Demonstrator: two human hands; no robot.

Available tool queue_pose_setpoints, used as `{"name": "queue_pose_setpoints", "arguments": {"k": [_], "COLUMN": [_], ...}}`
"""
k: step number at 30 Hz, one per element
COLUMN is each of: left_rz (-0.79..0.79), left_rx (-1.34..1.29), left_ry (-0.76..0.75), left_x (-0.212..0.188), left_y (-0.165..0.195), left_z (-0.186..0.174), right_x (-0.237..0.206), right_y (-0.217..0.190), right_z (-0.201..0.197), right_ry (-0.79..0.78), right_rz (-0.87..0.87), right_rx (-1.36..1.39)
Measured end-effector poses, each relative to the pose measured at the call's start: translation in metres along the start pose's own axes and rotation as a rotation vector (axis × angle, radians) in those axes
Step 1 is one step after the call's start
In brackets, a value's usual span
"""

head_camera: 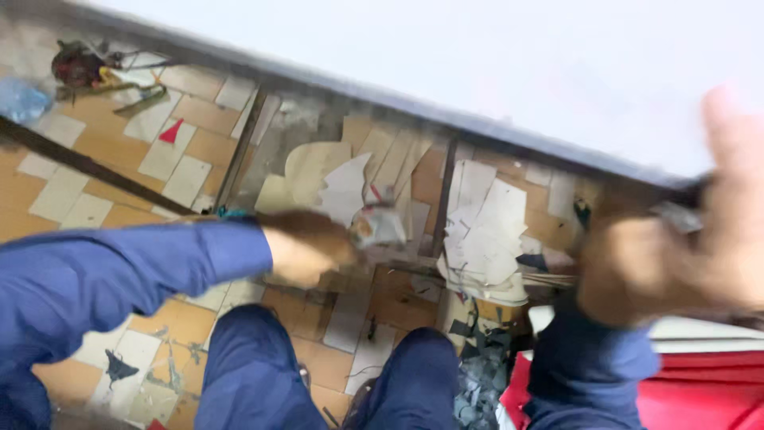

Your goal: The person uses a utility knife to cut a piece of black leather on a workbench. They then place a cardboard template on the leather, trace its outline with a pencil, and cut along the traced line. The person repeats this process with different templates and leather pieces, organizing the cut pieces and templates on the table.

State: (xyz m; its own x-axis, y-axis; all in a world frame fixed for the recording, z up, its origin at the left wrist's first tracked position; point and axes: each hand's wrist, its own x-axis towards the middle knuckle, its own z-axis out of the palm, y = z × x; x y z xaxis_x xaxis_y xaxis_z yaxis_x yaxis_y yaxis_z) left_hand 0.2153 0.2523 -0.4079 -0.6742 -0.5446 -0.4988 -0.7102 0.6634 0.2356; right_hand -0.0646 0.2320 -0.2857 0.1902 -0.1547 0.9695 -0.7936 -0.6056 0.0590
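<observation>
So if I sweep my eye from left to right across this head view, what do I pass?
Blue bag → red triangular scrap → left hand with a blurred pale thing at its fingers → heap of pale cut sheets → right hand at the edge of the white table.

I see my left arm in its blue sleeve stretched from nine o'clock toward centre, the left hand (306, 253) curled closed, blurred. At three o'clock my right hand (676, 255) is raised close, fingers loosely bent, its grip unclear.
</observation>
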Motion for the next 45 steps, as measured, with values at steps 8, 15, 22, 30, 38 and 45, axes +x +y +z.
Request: {"name": "queue_pose_setpoints", "arguments": {"k": [8, 15, 22, 30, 38, 45], "left_rz": [0.454, 0.587, 0.335, -0.229, -0.350, -0.499], "left_rx": [-0.163, -0.388, -0.608, -1.134, -1.599, -1.467], "left_ry": [-0.050, 0.252, 0.559, 1.050, 1.407, 1.381], "left_x": [-0.102, -0.229, -0.345, -0.376, -0.345, -0.357], "left_y": [0.122, 0.210, 0.216, 0.125, 0.008, -0.040], "left_z": [-0.174, -0.369, -0.493, -0.481, -0.395, -0.331], "right_x": [0.109, 0.249, 0.278, 0.262, 0.311, 0.370], "right_y": [0.007, 0.092, 0.204, 0.194, 0.081, 0.118], "right_z": [-0.042, -0.151, -0.314, -0.336, -0.166, -0.054], "right_ry": [-0.258, -0.935, -0.343, 0.030, -0.499, -0.803], "right_rz": [0.246, 0.575, 1.187, 1.343, 1.511, 1.022], "right_rx": [-0.030, 0.781, 0.325, 0.499, 0.620, 0.409]}}
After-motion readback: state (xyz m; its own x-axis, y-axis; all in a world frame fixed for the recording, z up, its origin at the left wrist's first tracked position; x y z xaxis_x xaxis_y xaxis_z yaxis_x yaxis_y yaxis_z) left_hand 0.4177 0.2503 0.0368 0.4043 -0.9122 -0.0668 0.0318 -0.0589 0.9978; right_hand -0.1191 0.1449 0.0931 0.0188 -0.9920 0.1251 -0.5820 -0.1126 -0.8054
